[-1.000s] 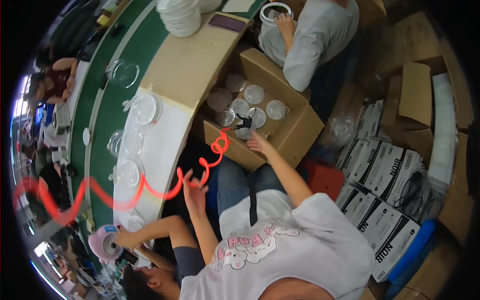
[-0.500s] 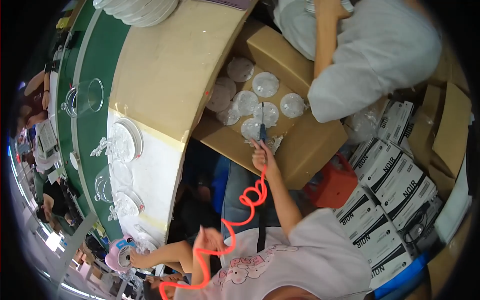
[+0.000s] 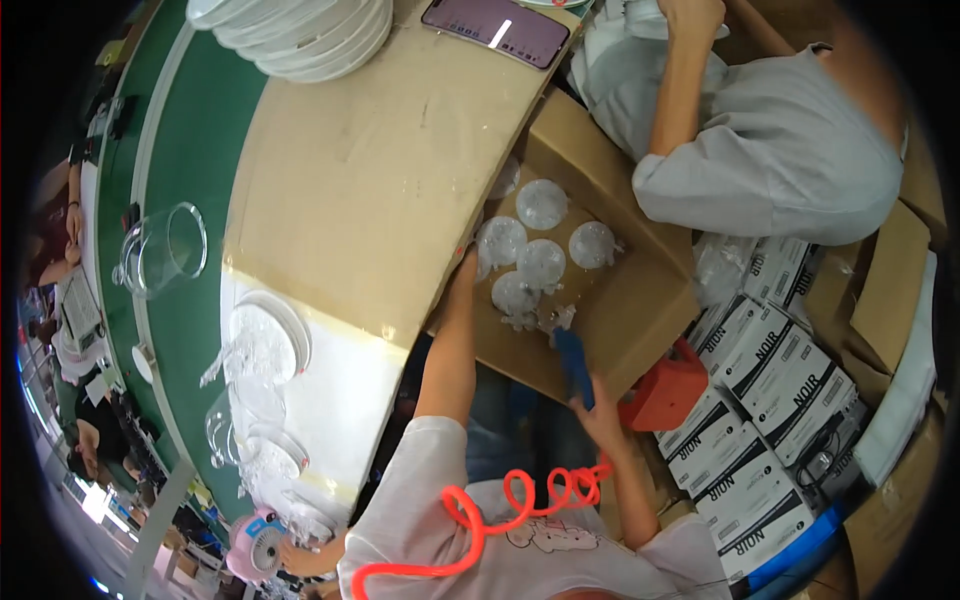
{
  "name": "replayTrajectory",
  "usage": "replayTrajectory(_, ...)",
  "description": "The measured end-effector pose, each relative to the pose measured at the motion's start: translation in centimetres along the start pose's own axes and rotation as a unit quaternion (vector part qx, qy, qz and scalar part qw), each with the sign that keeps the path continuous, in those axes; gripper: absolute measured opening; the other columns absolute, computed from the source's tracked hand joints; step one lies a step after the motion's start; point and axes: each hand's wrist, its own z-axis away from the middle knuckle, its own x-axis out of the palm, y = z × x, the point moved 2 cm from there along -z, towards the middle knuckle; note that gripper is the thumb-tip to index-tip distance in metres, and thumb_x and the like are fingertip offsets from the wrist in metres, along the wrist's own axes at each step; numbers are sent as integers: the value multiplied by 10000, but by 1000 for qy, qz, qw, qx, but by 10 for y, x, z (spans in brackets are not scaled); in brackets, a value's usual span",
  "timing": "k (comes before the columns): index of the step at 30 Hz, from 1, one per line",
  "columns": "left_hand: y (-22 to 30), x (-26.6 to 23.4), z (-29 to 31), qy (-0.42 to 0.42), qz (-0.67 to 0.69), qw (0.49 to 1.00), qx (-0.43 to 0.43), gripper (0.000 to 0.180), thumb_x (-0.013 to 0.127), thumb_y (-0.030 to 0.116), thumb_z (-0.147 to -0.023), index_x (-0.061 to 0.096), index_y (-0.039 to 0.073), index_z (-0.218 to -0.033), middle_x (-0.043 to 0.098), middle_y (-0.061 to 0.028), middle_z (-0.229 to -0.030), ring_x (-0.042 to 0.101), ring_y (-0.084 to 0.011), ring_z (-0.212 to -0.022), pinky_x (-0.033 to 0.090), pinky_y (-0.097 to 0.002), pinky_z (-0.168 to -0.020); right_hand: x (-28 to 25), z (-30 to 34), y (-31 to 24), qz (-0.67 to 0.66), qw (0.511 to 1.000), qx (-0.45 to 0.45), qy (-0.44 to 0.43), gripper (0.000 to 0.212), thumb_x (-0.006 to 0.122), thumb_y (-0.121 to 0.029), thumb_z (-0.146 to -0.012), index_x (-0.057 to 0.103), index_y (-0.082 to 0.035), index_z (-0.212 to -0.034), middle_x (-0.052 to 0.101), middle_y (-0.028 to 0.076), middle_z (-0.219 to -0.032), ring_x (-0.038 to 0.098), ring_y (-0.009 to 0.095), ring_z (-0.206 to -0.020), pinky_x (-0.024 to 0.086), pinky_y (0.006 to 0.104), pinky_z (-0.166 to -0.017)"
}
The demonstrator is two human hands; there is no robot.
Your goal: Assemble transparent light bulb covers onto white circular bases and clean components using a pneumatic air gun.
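Observation:
My right hand (image 3: 598, 410) is closed around the handle of a blue air blow gun (image 3: 570, 362), with an orange coiled hose (image 3: 520, 490) trailing across my shirt. The gun is at the near side of an open cardboard box (image 3: 640, 300). Inside the box lie several round clear-wrapped pieces, among them a disc (image 3: 541, 264) near the middle and another disc (image 3: 593, 244) to the right. My left forearm (image 3: 455, 350) reaches up along the table's edge into the box's left side. The left hand's fingers are hidden there by the table edge and the wrapped pieces.
A tan-topped table (image 3: 340, 180) stands left, bearing a stack of white dishes (image 3: 300, 35), a phone (image 3: 497, 30) and plastic-wrapped plates (image 3: 270, 335). A person in grey (image 3: 770, 150) sits at top right. A red container (image 3: 665, 388) and white boxes (image 3: 790, 380) lie right.
My left hand has gone from near my lap up into the box's left side. The right hand has drawn the blow gun back toward me, rightward. The view has shifted.

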Motion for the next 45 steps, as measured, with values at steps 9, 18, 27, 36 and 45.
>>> replayTrajectory(9,-24,16,-31,103,58,986,114,598,562,461,-782,529,18,-1183,563,-154,-1158,534,-293,-1060,391,-370,-922,53,-24,-58,-509,843,56,-160,388,484,120,-814,353,-34,-1146,443,222,-1256,451,292,-1193,345,383,-1004)
replayTrajectory(18,-87,15,-37,132,57,982,126,725,612,493,-713,443,41,-1255,479,-173,-1259,444,-317,-1172,335,-382,-993,10,-11,-59,-499,858,16,-117,263,511,74,-827,376,-43,-1021,517,194,-1152,532,252,-1087,399,360,-947)
replayTrajectory(27,26,-42,133,133,325,889,293,761,663,319,-710,317,149,-1366,460,-107,-1269,453,-335,-1147,371,-457,-948,-41,34,-34,-265,958,-16,-105,275,635,-119,-816,443,-35,-993,583,68,-959,560,137,-898,437,290,-807)
replayTrajectory(36,15,10,138,-242,806,540,13,662,360,543,-783,356,173,-1332,377,-105,-1360,381,-376,-1212,347,-640,-881,-56,30,-40,-78,985,-70,-140,382,613,-104,-799,420,-32,-1120,592,126,-864,599,291,-811,460,348,-727)
replayTrajectory(45,-3,15,148,-232,768,597,3,696,385,566,-752,353,185,-1334,393,-101,-1349,392,-371,-1205,362,-619,-858,-85,32,-39,-37,984,-53,-164,241,591,-182,-808,528,-16,-971,551,110,-738,560,247,-689,440,333,-658)
